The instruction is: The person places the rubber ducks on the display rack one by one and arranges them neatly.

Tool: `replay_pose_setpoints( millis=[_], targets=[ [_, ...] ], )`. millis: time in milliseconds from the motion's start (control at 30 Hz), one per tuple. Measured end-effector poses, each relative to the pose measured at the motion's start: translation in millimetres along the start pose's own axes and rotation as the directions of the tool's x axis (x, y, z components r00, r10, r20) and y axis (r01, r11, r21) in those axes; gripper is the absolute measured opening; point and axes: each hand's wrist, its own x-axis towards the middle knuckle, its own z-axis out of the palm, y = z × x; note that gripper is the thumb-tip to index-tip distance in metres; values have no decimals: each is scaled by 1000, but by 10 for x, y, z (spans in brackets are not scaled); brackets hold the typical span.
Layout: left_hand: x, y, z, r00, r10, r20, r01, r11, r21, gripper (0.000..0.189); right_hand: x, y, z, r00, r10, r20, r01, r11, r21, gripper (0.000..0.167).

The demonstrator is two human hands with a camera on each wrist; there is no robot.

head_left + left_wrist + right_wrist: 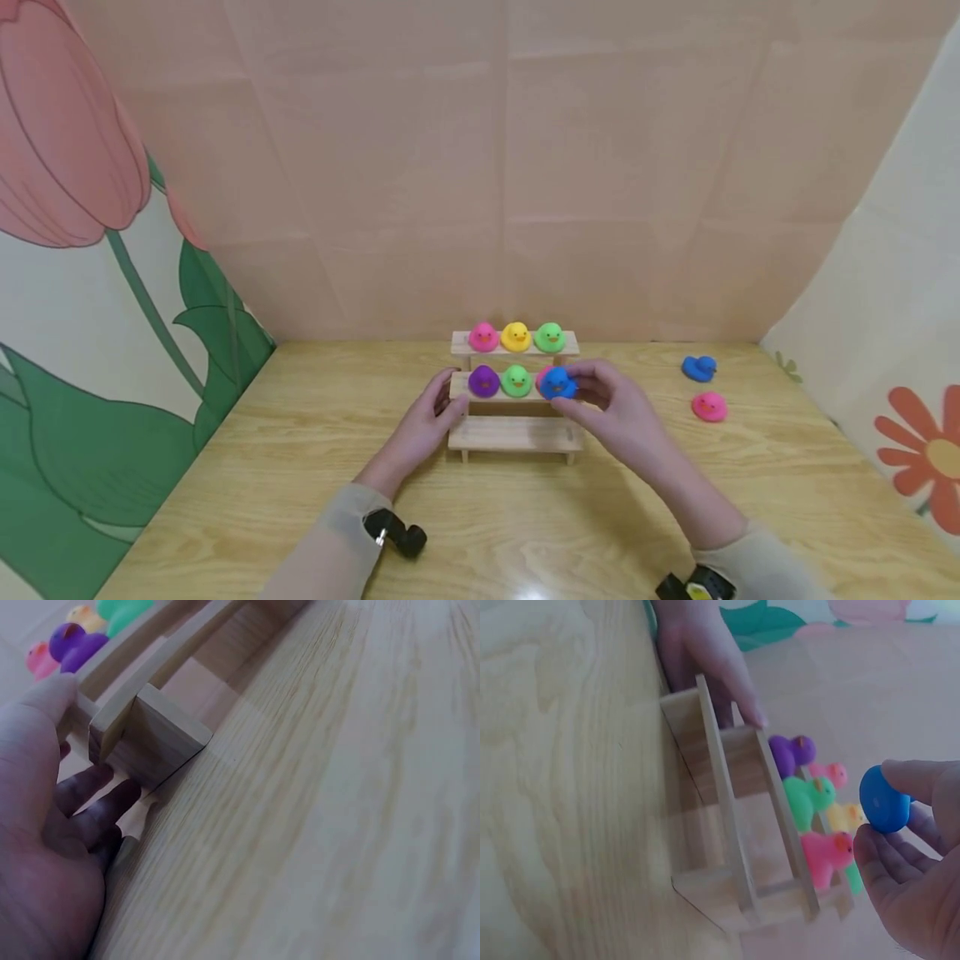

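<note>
Near frame centre, the right hand's grip [611, 408] is pinching a blue duck [558, 384] between thumb and fingertips; a nudge would be tipping the pink duck [823, 859] behind. Just left, the left hand's grip [427, 419] is touching the stand [517, 432], clasp unclear; loose support would be inviting sliding.

A blue duck [558, 384] hides most of a pink duck [542, 377] in the head view; the left wrist view crops a green duck [124, 612]; the right wrist view's edge cuts off the right hand [924, 851].
</note>
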Motion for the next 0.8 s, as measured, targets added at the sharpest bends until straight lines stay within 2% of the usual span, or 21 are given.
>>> replay_pose_setpoints(
  millis=[333, 467, 667, 800],
  targets=[
    [16, 5, -28, 1000, -5, 11, 5, 1000, 3, 82, -1, -23, 285, 992, 60, 109, -70, 993, 92, 43],
    [11, 23, -28, 1000, -9, 17, 9, 1000, -1, 80, 13, -2, 386, 989, 74, 129, -82, 995, 58, 38],
    [5, 34, -20, 1000, 0, 18, 0, 1000, -10, 77, 37, 33, 534, 986, 34, 166, -31, 999, -17, 29],
    [6, 31, -19, 1000, -4, 20, 4, 1000, -12, 76, 46, 15, 621, 987, 42, 156, -33, 998, -59, 26]
  ],
)
